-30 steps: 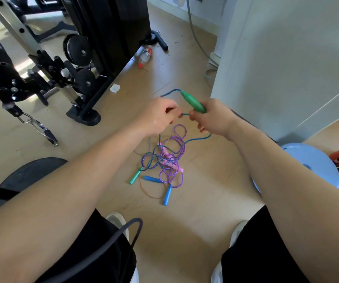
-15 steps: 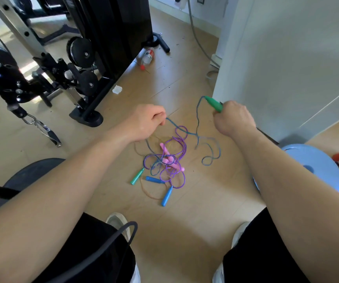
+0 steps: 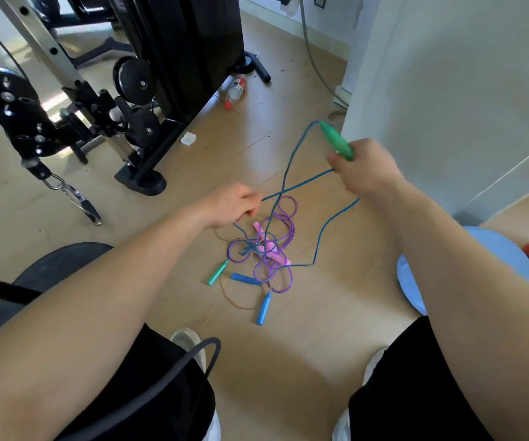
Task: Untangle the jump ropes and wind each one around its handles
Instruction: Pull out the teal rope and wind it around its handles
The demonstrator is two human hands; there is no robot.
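A tangle of jump ropes lies on the wooden floor between my feet. My right hand grips a green handle raised above the floor. Its blue rope loops down into the pile and crosses itself. My left hand pinches a taut stretch of that blue rope. In the pile, a purple rope coils around pink handles. The second green handle lies at the pile's left. Two blue handles with a tan rope lie nearest me.
A black weight machine with pulleys stands at the back left. A white wall corner rises on the right. A pale blue disc lies at the right, a dark round plate at the left. A bottle lies beyond.
My right hand lifted the green handle and drew the blue rope taut toward the right. My left hand shifted slightly right along the rope. More blue rope has come out of the pile.
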